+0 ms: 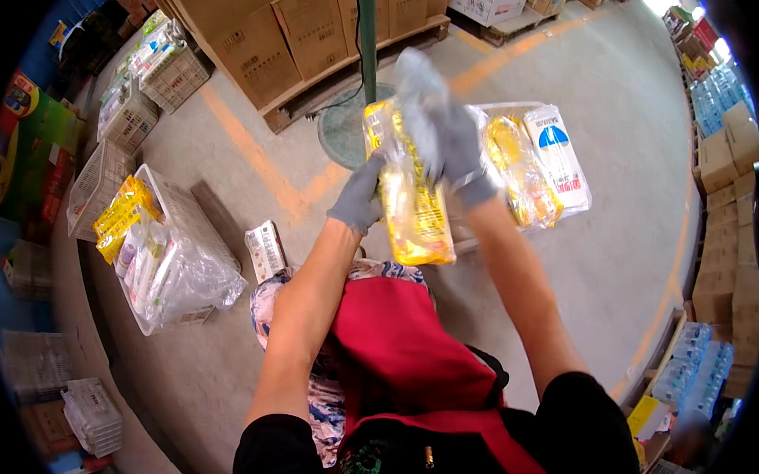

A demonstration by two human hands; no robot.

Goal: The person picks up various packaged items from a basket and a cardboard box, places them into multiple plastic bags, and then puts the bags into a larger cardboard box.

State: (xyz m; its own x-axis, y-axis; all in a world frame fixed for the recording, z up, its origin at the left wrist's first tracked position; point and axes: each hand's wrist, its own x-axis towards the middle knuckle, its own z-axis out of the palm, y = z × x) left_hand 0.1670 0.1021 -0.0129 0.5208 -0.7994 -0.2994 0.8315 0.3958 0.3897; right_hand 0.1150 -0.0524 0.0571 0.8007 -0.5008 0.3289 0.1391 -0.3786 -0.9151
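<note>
My left hand (360,196), in a grey glove, grips the left side of a yellow, clear-wrapped package (415,226) above the floor in front of me. My right hand (457,151), gloved too, is blurred over the package's upper right and holds a crumpled grey cloth or bag (418,83); its exact kind cannot be told. Right of my hands, another yellow plastic-wrapped package (521,173) lies beside a white package with a blue emblem (557,153), both on a pale crate (510,106) that my arms and the packages partly cover.
A white crate (195,226) with bagged goods stands at left, near a small white printed pack (266,249) on the floor. Ahead are a green pole (368,40) on a round base and cartons (270,57) on a pallet. Bottled water (687,363) and cartons line the right.
</note>
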